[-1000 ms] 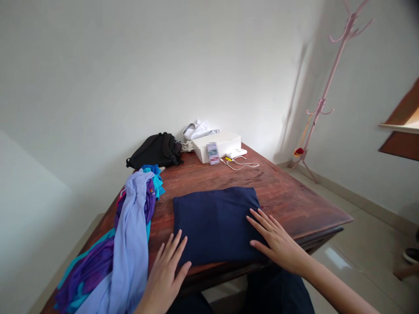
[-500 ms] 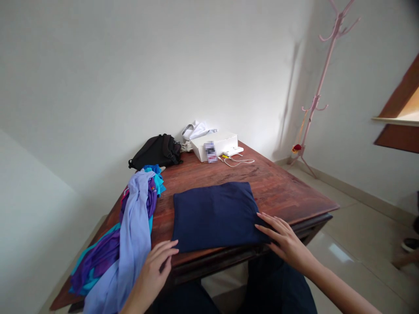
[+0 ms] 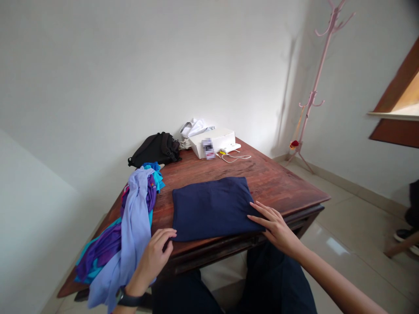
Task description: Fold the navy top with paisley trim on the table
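Note:
A navy blue garment (image 3: 211,209), folded into a flat rectangle, lies near the front edge of the table; its kind cannot be made out. My left hand (image 3: 156,250) is at its near left corner, fingers bent with the tips at the fabric edge and a gap between thumb and index finger. My right hand (image 3: 275,226) rests on the near right part of the garment, its fingers spread and holding nothing. A dark watch (image 3: 131,298) shows on my left wrist.
Loose clothes, a light blue one (image 3: 134,222) on top of a purple one (image 3: 106,246), hang over the table's left edge. At the back are a black bag (image 3: 153,148), a white box (image 3: 214,141) and a white cable (image 3: 234,159). A pink coat rack (image 3: 319,69) stands right of the wooden table (image 3: 278,183).
The view has shifted slightly. My left fingers have curled more closely at the garment's corner, and the watch has come into view. My right hand stays on the garment, which keeps its folded shape.

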The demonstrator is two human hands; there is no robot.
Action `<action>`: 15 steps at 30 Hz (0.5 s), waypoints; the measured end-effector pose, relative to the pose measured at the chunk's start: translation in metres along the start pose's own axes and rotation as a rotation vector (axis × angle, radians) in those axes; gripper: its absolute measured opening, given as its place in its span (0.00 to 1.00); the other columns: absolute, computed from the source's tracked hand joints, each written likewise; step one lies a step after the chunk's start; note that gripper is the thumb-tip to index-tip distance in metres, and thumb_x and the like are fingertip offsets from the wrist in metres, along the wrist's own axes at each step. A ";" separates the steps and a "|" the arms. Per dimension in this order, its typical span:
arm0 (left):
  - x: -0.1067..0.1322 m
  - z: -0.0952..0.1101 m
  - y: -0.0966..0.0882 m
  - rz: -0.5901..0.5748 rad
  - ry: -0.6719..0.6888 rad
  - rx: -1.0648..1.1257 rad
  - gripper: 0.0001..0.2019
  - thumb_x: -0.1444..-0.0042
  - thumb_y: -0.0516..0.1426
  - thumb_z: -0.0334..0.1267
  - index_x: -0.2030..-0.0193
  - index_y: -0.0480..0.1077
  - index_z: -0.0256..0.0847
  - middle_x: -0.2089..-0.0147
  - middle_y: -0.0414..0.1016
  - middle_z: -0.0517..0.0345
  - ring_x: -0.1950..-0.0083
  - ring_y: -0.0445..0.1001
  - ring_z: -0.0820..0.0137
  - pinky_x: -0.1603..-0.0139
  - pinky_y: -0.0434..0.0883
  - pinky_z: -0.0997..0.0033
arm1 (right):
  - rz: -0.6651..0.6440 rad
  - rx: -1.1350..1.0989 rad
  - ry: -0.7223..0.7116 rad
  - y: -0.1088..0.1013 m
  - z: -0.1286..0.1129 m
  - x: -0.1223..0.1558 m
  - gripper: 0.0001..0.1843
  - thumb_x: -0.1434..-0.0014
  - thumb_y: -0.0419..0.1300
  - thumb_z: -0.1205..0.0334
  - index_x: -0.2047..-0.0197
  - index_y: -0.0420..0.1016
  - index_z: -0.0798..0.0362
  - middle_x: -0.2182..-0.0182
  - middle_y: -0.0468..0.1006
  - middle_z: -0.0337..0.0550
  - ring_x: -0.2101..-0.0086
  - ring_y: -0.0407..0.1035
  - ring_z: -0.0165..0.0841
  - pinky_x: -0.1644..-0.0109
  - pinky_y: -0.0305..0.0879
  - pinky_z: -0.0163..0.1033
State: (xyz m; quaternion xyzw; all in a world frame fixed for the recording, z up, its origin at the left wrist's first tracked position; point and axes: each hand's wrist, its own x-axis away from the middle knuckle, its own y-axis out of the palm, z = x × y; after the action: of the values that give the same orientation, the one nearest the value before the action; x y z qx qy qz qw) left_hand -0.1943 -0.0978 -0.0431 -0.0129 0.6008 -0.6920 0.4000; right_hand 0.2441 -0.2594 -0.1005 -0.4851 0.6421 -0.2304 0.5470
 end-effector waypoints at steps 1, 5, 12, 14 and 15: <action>0.001 0.001 0.001 0.013 -0.006 -0.002 0.11 0.38 0.51 0.29 0.54 0.73 0.42 0.52 0.77 0.52 0.49 0.76 0.64 0.46 0.76 0.61 | 0.001 -0.014 0.005 -0.001 -0.001 -0.001 0.33 0.41 0.53 0.72 0.35 0.69 0.35 0.29 0.56 0.39 0.31 0.50 0.46 0.33 0.56 0.60; 0.003 0.006 0.001 0.040 -0.028 -0.004 0.12 0.37 0.51 0.30 0.53 0.73 0.42 0.53 0.77 0.52 0.49 0.76 0.64 0.47 0.76 0.62 | -0.002 -0.068 0.001 -0.008 -0.003 -0.002 0.30 0.40 0.53 0.71 0.39 0.73 0.37 0.30 0.60 0.40 0.31 0.51 0.44 0.33 0.57 0.59; 0.018 0.017 0.003 0.076 -0.022 0.008 0.10 0.36 0.51 0.30 0.54 0.72 0.42 0.53 0.75 0.52 0.49 0.76 0.64 0.47 0.76 0.63 | 0.001 0.004 -0.031 -0.001 -0.002 0.007 0.41 0.47 0.50 0.78 0.33 0.66 0.38 0.31 0.62 0.40 0.33 0.58 0.41 0.32 0.55 0.58; 0.025 0.019 0.004 0.070 -0.011 -0.003 0.10 0.35 0.52 0.31 0.53 0.72 0.43 0.52 0.75 0.52 0.48 0.76 0.64 0.46 0.75 0.63 | 0.058 0.005 -0.020 0.002 -0.003 0.008 0.42 0.45 0.48 0.79 0.30 0.60 0.40 0.33 0.66 0.41 0.35 0.60 0.39 0.32 0.57 0.56; 0.028 0.020 0.004 0.060 -0.004 -0.013 0.09 0.35 0.53 0.32 0.51 0.72 0.43 0.51 0.74 0.52 0.48 0.76 0.63 0.46 0.75 0.63 | 0.086 -0.002 -0.014 0.003 -0.004 0.008 0.42 0.44 0.48 0.78 0.29 0.58 0.41 0.35 0.68 0.42 0.36 0.61 0.39 0.33 0.58 0.55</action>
State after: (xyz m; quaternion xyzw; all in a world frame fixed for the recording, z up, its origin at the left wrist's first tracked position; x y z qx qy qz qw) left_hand -0.2013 -0.1303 -0.0543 0.0012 0.6047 -0.6756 0.4218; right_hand 0.2400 -0.2664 -0.1054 -0.4595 0.6586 -0.2024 0.5604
